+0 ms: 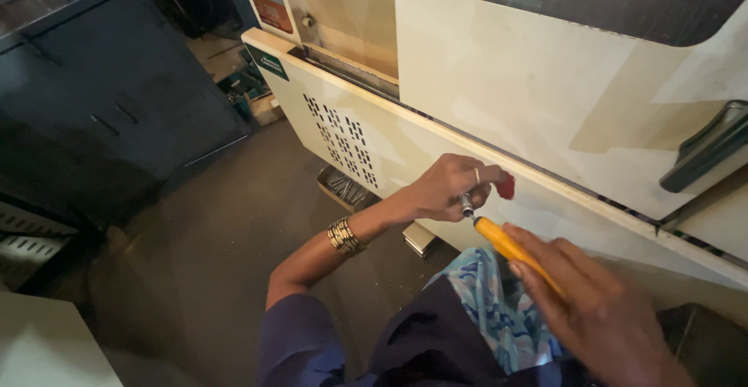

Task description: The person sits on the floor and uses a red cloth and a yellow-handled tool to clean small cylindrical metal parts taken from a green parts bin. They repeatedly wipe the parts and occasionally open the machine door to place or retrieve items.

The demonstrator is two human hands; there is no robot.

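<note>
Head view: left hand (446, 188) is curled around a small metal part (466, 202), pinched between fingertips and held against the cream machine panel (483, 134), mid-scene. A red bit (506, 186) shows just past the fingers; cannot tell what it is. Gold bangle (344, 236) on that wrist.

Right hand (604, 309), near right and motion-blurred, grips a yellow-handled tool (510, 248). Its metal tip meets the part at the left fingers. The grip looks closed around the rear of the handle, but blur hides the fingers.

Handling, as a judgement: the tool is light and stiff, and its plastic handle gives fair grip; hold it mid-handle for control. The part is small, hard and likely slippery, easy to drop, so a fingertip pinch close to the tip suits it.

A tray of metal pieces (343, 188) sits on the floor by the panel, left of the hands.
</note>
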